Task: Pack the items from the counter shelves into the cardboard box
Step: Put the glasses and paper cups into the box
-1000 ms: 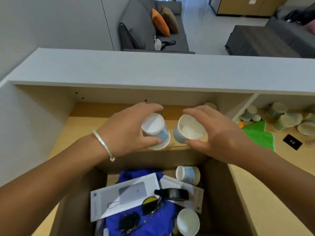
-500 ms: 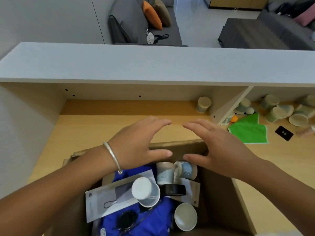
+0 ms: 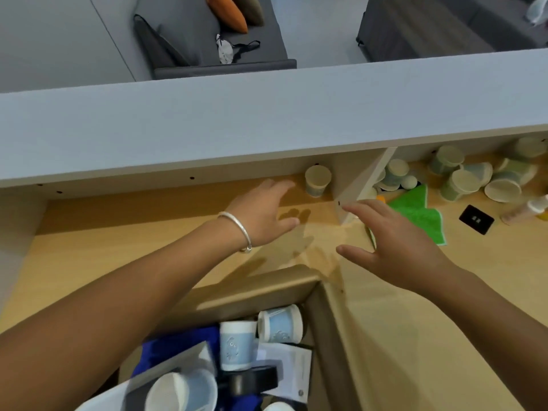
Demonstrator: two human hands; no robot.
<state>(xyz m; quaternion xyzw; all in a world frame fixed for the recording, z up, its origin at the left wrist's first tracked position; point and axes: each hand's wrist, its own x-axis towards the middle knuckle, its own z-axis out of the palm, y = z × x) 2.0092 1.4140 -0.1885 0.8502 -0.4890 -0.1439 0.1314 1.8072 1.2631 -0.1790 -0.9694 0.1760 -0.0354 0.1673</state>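
Left hand [image 3: 264, 215] and right hand [image 3: 394, 241] both spread and empty, out over the shelf [image 3: 148, 247] — one cup [image 3: 317, 180] just ahead.

The cup stands upside down at the back of the shelf, beside the divider [image 3: 361, 179], just past the left fingertips and apart from them. It looks like paper — light, thin-walled, easy to crush — so a loose grip round its side should do. More cups [image 3: 462, 182] lie right of the divider; the box [image 3: 252, 289] sits below the wrists, part filled.
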